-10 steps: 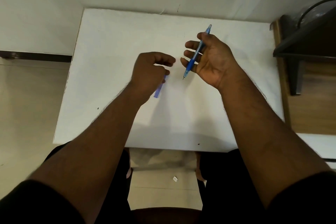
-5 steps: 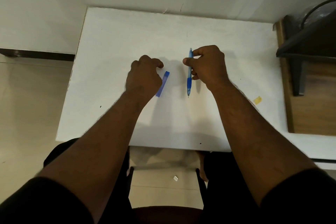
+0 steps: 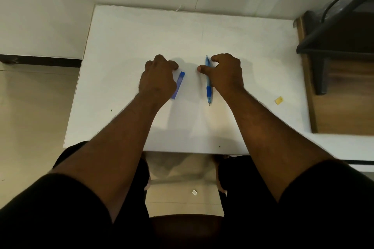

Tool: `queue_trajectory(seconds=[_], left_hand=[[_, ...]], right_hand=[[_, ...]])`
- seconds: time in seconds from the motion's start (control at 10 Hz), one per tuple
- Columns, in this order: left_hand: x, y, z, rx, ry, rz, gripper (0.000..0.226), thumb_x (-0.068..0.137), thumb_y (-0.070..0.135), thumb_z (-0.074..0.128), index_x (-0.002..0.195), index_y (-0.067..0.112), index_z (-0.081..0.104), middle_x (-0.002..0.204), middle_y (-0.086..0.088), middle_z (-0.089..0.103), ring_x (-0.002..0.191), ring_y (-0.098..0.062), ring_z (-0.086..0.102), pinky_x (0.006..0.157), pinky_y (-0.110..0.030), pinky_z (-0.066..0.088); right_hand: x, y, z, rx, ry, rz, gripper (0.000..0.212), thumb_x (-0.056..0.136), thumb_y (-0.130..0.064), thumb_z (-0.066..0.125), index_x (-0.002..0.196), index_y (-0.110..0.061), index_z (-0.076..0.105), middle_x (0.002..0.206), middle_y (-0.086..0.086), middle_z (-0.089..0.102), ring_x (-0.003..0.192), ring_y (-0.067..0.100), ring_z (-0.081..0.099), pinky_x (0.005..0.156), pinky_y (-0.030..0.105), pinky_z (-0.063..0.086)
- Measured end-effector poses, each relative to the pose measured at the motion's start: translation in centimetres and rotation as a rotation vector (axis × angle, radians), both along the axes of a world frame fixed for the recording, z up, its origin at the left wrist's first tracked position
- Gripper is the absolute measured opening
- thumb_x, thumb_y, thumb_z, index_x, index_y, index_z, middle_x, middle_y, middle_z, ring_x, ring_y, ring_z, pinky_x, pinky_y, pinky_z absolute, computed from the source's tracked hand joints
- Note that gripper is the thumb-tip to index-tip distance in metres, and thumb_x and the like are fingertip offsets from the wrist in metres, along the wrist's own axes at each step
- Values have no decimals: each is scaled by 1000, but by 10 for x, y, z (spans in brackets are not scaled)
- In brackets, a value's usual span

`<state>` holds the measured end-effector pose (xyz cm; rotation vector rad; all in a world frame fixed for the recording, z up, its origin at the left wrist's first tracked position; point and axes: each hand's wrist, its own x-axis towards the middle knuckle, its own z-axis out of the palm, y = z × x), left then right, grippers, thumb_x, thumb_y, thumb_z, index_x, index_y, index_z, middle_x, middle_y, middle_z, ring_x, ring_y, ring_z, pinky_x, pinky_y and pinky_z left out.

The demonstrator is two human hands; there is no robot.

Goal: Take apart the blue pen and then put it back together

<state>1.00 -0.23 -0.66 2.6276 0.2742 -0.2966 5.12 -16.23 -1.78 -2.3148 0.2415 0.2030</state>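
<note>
**Pen down on the table, both hands loosening — risk of roll and mix-up**

While the blue pen (image 3: 208,85) lies flat on the white table (image 3: 125,42), tip toward the near edge, it looks whole; nothing shows it taken apart yet. Right hand (image 3: 226,75) sits just right of it, thumb (image 3: 202,69) and forefinger spread loosely either side of the barrel's far end, not pinching. Left hand (image 3: 157,79) rests curled, knuckles up, empty as far as I can tell, touching or just beside a small blue rectangular case (image 3: 179,85).

Risks, as judged:
- Round barrel, smooth top: a careless nudge could roll it.
- Small inner parts could spring out and fall to the floor.
- Yellow scrap (image 3: 278,100) well right; harmless.
</note>
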Motion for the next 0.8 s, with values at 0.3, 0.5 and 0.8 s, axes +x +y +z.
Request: queue_trajectory(seconds=[0.3,0.5,0.8], left_hand=[[-42,13,-24,237,-210,-140,50,84,0,47,133,11,46,124,-17,47,106,-37,48,86,-40,42],[-3,16,-12,324,-84,-185,52,82,2,52,132,11,41,119,-17,46,99,-36,49,75,-39,44],[14,21,23,273,156,-276,44,87,7,45,131,12,42,123,-14,44,105,-33,48,78,-41,47]], right_hand=[[-17,-15,-6,-14,-34,-114,41,79,-32,57,64,6,52,57,12,49,57,33,61,63,49,57],[-4,-17,-10,-83,37,-45,23,86,-18,53,70,-2,61,71,12,66,64,31,67,65,45,59],[-2,-12,33,-202,308,22,26,90,-24,50,68,-12,56,80,10,64,81,31,65,65,32,48]])
